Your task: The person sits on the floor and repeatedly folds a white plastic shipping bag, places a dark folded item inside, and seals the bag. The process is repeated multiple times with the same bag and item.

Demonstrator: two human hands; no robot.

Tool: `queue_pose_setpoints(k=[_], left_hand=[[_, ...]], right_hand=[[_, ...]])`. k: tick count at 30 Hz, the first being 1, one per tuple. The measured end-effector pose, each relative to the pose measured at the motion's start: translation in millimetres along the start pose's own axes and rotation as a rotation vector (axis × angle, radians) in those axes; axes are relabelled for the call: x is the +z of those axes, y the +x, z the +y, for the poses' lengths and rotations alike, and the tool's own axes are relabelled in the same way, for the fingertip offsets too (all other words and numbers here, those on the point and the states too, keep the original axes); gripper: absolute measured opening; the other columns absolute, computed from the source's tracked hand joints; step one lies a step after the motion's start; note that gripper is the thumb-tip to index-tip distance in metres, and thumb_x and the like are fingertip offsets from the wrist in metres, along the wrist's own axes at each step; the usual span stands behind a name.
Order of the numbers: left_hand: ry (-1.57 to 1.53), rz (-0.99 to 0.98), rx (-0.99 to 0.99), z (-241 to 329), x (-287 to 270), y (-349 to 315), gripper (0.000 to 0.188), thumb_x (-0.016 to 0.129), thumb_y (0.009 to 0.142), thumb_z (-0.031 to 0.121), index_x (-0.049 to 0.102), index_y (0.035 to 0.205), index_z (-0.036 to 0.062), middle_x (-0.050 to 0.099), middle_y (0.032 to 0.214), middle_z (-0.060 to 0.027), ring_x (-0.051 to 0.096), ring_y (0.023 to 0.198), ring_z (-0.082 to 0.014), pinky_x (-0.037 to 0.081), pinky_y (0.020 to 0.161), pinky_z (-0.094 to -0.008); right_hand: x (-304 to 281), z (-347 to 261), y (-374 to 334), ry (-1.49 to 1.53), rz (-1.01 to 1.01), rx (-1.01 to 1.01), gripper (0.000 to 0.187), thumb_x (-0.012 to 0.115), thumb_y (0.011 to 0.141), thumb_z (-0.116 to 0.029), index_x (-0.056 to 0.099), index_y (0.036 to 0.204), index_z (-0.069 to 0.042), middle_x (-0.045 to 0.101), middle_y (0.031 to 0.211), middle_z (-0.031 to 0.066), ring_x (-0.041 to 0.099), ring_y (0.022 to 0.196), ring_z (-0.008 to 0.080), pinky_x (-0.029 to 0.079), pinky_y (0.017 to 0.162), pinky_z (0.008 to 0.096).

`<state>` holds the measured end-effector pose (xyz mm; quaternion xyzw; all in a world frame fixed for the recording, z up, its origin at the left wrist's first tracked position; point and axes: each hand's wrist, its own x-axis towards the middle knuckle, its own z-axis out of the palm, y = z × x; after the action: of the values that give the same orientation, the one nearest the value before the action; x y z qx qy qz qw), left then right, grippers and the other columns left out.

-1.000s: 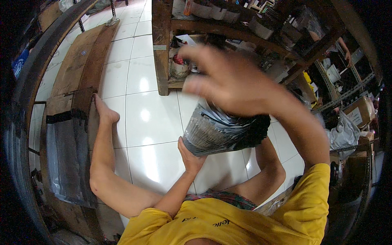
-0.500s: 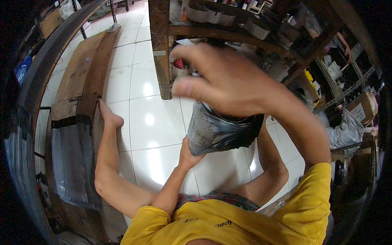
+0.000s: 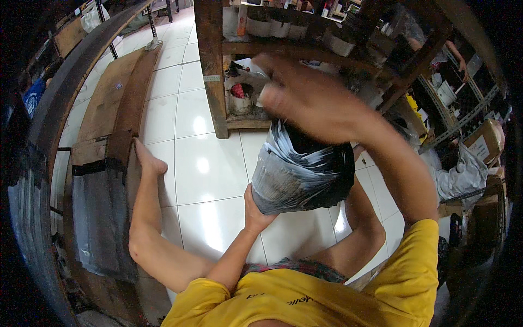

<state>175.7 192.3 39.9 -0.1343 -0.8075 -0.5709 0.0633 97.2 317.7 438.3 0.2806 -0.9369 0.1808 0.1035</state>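
A thick stack of black plastic sheets (image 3: pixel 305 177) rises between my knees, its pale, creased edges fanned out toward the upper left. My left hand (image 3: pixel 258 210) grips the stack's lower left corner, with the fingers partly hidden behind it. Over the top of the stack passes my right hand (image 3: pixel 316 103), blurred by motion. Its thumb and fingers are apart, and I see nothing between them. The hand covers part of the stack's upper edge.
To the left stands a long wooden bench (image 3: pixel 103 117) with dark plastic sheets (image 3: pixel 101 218) draped over its near end. A wooden workbench (image 3: pixel 215 103) holding tins is ahead. On the right are metal shelves (image 3: pixel 460 128), a cardboard box (image 3: pixel 484 146) and a white plastic bag (image 3: pixel 463 177).
My right hand has moved to the right and slightly up. The stack's upper edges now show more, spread in pale folds. My left hand keeps its grip, slightly lower in the picture.
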Motion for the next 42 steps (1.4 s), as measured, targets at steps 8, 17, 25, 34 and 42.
queue_pose_setpoints(k=[8,17,25,34,42], left_hand=[[0.041,-0.026,0.065,-14,6,4,0.124,0.095,0.058,0.028,0.019,0.151,-0.0034,0.041,0.141,-0.0255,0.044,0.131,-0.0421,0.037,0.112,-0.0446],[0.020,0.016,0.053,-1,4,-2,0.128,0.095,0.058,0.030,0.014,0.152,-0.0038,0.036,0.144,-0.0268,0.039,0.135,-0.0431,0.035,0.114,-0.0455],[0.058,-0.008,0.033,-1,3,-3,0.132,0.095,0.059,0.033,0.010,0.152,-0.0051,0.033,0.147,-0.0289,0.038,0.136,-0.0454,0.034,0.115,-0.0479],[0.036,0.028,0.017,3,7,-6,0.131,0.095,0.059,0.028,0.009,0.153,-0.0035,0.034,0.146,-0.0282,0.039,0.134,-0.0458,0.036,0.113,-0.0470],[0.045,0.036,0.087,-7,7,1,0.123,0.093,0.060,0.025,0.016,0.152,-0.0016,0.042,0.138,-0.0266,0.045,0.128,-0.0437,0.039,0.109,-0.0470]], right_hand=[[10,-26,0,-0.052,-0.206,-0.163,0.066,0.052,0.096,-0.060,0.061,0.123,0.000,0.065,0.109,0.0318,0.065,0.104,0.0440,0.050,0.090,0.0531],[7,5,-3,0.029,-0.062,-0.156,0.068,0.047,0.099,-0.058,0.053,0.129,0.002,0.066,0.104,0.0300,0.065,0.099,0.0455,0.050,0.089,0.0529],[-12,-12,-3,0.060,0.009,-0.148,0.061,0.052,0.098,-0.049,0.044,0.141,-0.006,0.058,0.127,0.0282,0.057,0.119,0.0448,0.044,0.102,0.0492],[5,-4,8,0.045,-0.018,-0.084,0.068,0.050,0.097,-0.058,0.055,0.128,0.003,0.068,0.101,0.0287,0.067,0.098,0.0461,0.051,0.088,0.0543],[-3,9,-13,-0.093,-0.158,-0.002,0.070,0.048,0.098,-0.054,0.043,0.146,-0.002,0.057,0.134,0.0276,0.056,0.125,0.0429,0.044,0.104,0.0476]])
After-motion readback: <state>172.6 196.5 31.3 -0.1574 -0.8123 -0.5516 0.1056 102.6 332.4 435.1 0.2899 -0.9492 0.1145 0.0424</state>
